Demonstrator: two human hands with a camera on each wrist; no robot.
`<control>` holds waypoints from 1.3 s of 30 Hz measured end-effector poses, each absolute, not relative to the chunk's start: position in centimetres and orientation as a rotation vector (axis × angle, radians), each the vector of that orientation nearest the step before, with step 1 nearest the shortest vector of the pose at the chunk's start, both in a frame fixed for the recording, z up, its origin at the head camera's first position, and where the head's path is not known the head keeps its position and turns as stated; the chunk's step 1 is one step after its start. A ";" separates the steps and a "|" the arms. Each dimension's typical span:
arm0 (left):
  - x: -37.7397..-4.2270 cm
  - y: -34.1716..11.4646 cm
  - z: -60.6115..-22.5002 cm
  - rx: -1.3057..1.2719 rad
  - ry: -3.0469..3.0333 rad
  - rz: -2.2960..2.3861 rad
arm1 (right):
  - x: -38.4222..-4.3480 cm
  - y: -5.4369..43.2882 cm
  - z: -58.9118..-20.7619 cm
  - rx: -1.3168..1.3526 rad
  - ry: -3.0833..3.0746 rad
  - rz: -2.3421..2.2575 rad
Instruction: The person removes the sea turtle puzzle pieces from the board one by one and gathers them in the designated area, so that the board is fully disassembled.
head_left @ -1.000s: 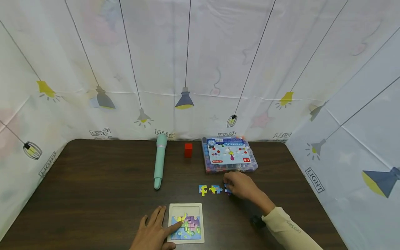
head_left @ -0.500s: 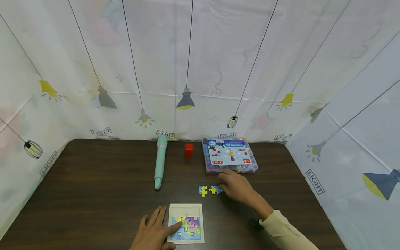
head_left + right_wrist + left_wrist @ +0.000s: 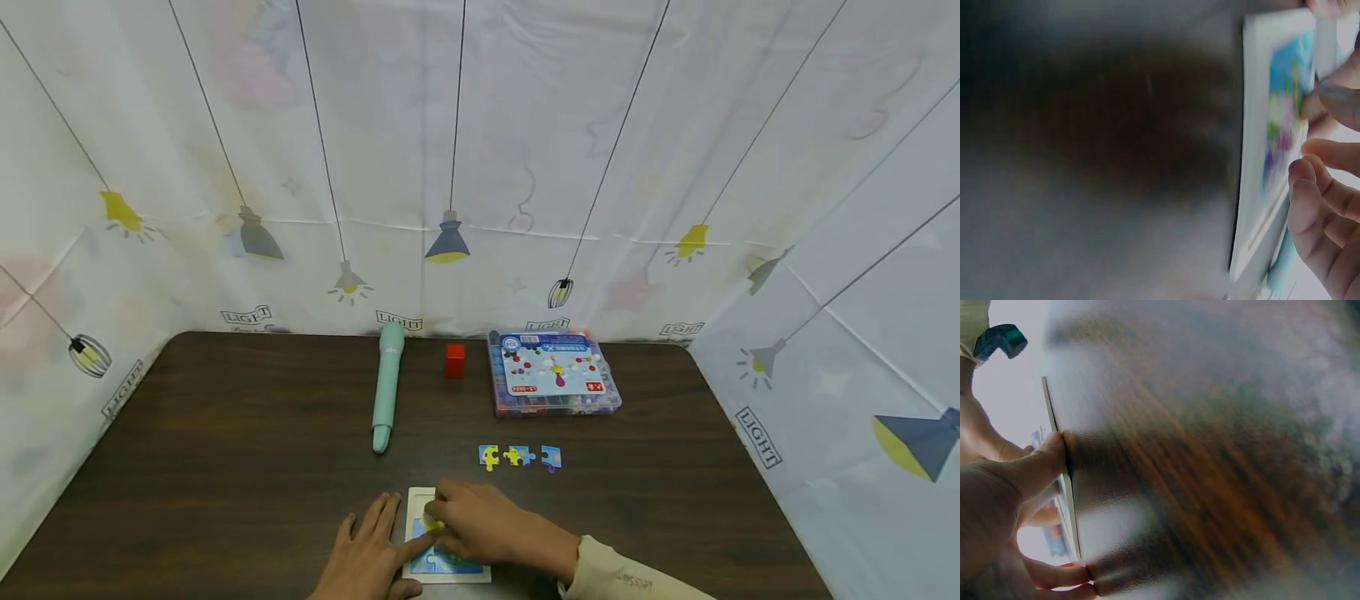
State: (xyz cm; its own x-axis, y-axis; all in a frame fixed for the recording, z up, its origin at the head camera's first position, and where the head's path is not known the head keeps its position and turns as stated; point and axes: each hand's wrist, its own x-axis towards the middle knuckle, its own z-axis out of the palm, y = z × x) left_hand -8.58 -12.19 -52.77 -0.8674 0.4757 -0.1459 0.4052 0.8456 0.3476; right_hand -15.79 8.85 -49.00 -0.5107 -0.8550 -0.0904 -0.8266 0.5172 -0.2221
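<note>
A pale-framed jigsaw tray (image 3: 418, 500) lies near the front of the dark table. My left hand (image 3: 367, 550) is spread at its left side, index finger reaching over the puzzle and thumb by the lower left edge. In the left wrist view the left thumb touches the tray's rim (image 3: 1072, 519). Over the tray's upper and right part is my right hand (image 3: 483, 523), fingers bent with tips close together at the puzzle (image 3: 1282, 119). Whether they pinch a piece I cannot tell. Behind the tray three loose jigsaw pieces (image 3: 520, 456) lie in a row.
A mint-green pen-shaped object (image 3: 386, 392) lies at the back, left of a small red block (image 3: 455, 361). A clear plastic case (image 3: 555, 375) with a printed label and colourful contents stands at the back right. A lamp-patterned curtain (image 3: 375, 167) hangs behind the table.
My right hand has left the rightmost loose piece, which now shows in the row, and has moved left and towards me over the tray. The left hand stays in place.
</note>
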 end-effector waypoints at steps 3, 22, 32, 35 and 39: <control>-8.5 -12.1 -52.8 0.679 2.815 0.437 | -15.0 8.4 -49.5 -1.470 2.589 -0.140; -8.7 -13.6 -52.7 0.711 2.589 0.833 | -14.6 7.7 -50.7 -1.165 2.595 -0.552; -8.6 -13.3 -53.3 0.770 2.526 0.680 | -14.5 7.9 -50.9 -1.138 2.523 -0.757; -8.5 -13.3 -53.2 0.782 2.527 0.669 | -14.6 8.1 -51.0 -1.130 2.482 -0.854; -8.4 -13.3 -53.0 0.800 2.537 0.660 | -15.1 8.8 -50.9 -1.080 2.369 -1.061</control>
State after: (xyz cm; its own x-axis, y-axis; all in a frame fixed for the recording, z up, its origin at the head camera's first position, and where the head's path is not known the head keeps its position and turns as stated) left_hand -8.36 -13.29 -53.04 -0.7573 0.6128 -0.2259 0.4250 0.7250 0.5420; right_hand -15.14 8.76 -50.91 -0.6588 -0.7522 0.0090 -0.5075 0.4356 -0.7434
